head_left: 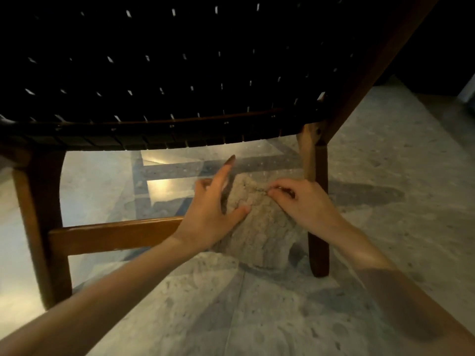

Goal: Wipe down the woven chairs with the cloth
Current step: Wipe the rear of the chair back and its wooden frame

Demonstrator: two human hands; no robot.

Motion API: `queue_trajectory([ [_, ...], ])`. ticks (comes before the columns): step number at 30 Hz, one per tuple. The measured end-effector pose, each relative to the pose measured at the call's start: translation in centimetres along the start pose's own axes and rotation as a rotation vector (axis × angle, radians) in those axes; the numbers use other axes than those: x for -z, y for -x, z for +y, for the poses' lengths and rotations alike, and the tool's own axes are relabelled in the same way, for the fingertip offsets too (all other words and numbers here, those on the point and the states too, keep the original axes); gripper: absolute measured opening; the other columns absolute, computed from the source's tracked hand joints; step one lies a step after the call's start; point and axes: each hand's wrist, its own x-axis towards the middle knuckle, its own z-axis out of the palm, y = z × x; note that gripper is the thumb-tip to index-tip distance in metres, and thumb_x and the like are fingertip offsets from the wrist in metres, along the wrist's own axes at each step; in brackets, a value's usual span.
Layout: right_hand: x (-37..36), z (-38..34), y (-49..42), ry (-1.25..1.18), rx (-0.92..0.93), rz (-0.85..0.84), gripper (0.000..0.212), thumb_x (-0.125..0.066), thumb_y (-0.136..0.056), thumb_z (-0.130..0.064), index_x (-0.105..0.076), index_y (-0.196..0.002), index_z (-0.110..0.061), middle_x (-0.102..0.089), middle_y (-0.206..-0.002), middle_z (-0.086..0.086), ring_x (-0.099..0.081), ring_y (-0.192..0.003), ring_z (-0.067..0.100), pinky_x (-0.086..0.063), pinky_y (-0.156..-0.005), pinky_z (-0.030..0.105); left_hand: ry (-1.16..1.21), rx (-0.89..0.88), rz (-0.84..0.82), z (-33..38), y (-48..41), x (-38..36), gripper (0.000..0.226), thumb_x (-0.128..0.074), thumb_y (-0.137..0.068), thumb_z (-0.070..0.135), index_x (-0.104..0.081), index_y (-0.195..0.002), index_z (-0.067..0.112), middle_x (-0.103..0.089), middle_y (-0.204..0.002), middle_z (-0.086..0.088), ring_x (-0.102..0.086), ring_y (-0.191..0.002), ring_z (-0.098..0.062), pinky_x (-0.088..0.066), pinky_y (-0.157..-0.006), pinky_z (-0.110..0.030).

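Observation:
A woven chair [159, 73] with dark straps and a brown wooden frame fills the upper view, seen from low down. Below its seat, a beige fluffy cloth [259, 227] hangs bunched in front of the lower wooden crossbar [113, 235]. My left hand [210, 209] lies against the cloth's left side with straight, spread fingers and the thumb pressing the fabric. My right hand [298, 201] pinches the cloth's upper edge between thumb and fingertips.
The chair's right rear leg [318, 227] stands just right of the cloth, and its left leg [38, 222] at the far left. Speckled stone floor [385, 201] with a dark inlaid band stretches under and around the chair.

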Motion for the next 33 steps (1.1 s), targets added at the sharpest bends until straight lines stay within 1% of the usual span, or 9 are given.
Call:
queue_trajectory([
  [5,-2.1,0.2,0.0,0.274,0.114,-0.168,0.021,-0.054,-0.095,-0.035,-0.069,-0.109,-0.032,-0.059,-0.086,-0.019,-0.049,-0.073,-0.006,-0.032,-0.06,0.009,-0.165,0.124,-0.222,-3.5,0.8,-1.9,0.08,-0.06,-0.086,0.049,-0.014,-0.15,0.032,-0.048,-0.115,-0.008,-0.05,-0.107,-0.023,-0.034,-0.08,-0.022],
  [8,-3.2,1.3,0.0,0.416,0.06,-0.137,0.023,-0.052,-0.095,-0.037,-0.067,-0.113,-0.033,-0.046,-0.083,-0.015,-0.042,-0.075,0.001,-0.025,-0.056,0.011,-0.207,0.074,-0.211,-4.5,0.3,-3.1,0.065,-0.06,-0.089,0.041,-0.029,-0.145,0.032,-0.042,-0.104,0.0,-0.049,-0.091,-0.015,-0.036,-0.08,-0.02],
  [12,-3.3,2.1,-0.3,0.447,-0.004,-0.123,0.023,-0.051,-0.097,-0.033,-0.067,-0.112,-0.03,-0.046,-0.087,-0.012,-0.042,-0.074,0.001,-0.025,-0.056,0.012,-0.213,0.034,-0.168,-5.5,-0.5,-4.0,0.03,-0.057,-0.093,0.031,-0.053,-0.122,0.024,-0.05,-0.113,-0.002,-0.053,-0.1,-0.021,-0.046,-0.09,-0.029],
  [18,-1.3,2.4,-0.3,0.482,-0.025,-0.041,0.02,-0.053,-0.095,-0.036,-0.066,-0.105,-0.025,-0.053,-0.085,-0.008,-0.051,-0.075,0.007,-0.034,-0.062,0.022,0.063,-0.038,-0.22,-5.1,-1.4,-2.0,0.024,-0.064,-0.079,0.048,-0.053,-0.079,0.026,-0.059,-0.096,-0.002,-0.055,-0.089,-0.019,-0.05,-0.081,-0.039],
  [20,-0.7,2.5,-0.3,0.437,-0.025,-0.033,0.02,-0.056,-0.093,-0.035,-0.068,-0.104,-0.023,-0.052,-0.083,-0.009,-0.05,-0.074,0.007,-0.033,-0.061,0.022,0.168,0.006,-0.294,-4.9,-2.0,-0.3,0.031,-0.062,-0.075,0.051,-0.05,-0.085,0.024,-0.064,-0.086,-0.013,-0.059,-0.08,-0.028,-0.051,-0.074,-0.044],
  [22,-0.6,2.5,-0.2,0.399,-0.036,-0.03,0.02,-0.058,-0.092,-0.034,-0.068,-0.103,-0.022,-0.054,-0.083,-0.007,-0.051,-0.075,0.008,-0.036,-0.062,0.023,0.159,0.025,-0.307,-5.2,-2.4,0.7,0.037,-0.061,-0.074,0.052,-0.049,-0.097,0.025,-0.066,-0.09,-0.008,-0.062,-0.081,-0.024,-0.053,-0.071,-0.035],
  [25,-0.9,2.8,-0.3,0.371,-0.086,-0.009,0.021,-0.059,-0.092,-0.034,-0.068,-0.104,-0.02,-0.055,-0.087,-0.005,-0.054,-0.077,0.009,-0.043,-0.067,0.026,-0.036,0.044,-0.138,-6.6,-3.3,1.0,0.025,-0.062,-0.086,0.04,-0.052,-0.104,0.027,-0.06,-0.099,0.004,-0.056,-0.088,-0.014,-0.05,-0.069,-0.023],
  [29,-2.5,3.1,-1.2,0.356,-0.17,0.015,0.026,-0.056,-0.095,-0.024,-0.061,-0.119,-0.017,-0.055,-0.107,0.002,-0.053,-0.088,0.01,-0.043,-0.077,0.022,-0.337,0.1,-0.049,-8.0,-4.1,-0.2,0.024,-0.055,-0.094,0.031,-0.061,-0.114,0.02,-0.062,-0.118,-0.003,-0.055,-0.102,-0.024,-0.045,-0.087,-0.037],
  [33,-4.2,3.9,-1.0,0.403,-0.073,-0.209,0.049,-0.05,-0.098,-0.019,-0.036,-0.145,-0.021,-0.04,-0.139,0.004,-0.049,-0.113,0.017,-0.044,-0.096,0.03,-0.633,0.072,0.009,-7.9,-3.1,-2.5,0.05,-0.063,-0.088,0.026,-0.042,-0.133,0.027,-0.036,-0.139,-0.003,-0.029,-0.127,-0.025,-0.024,-0.108,-0.04],
])
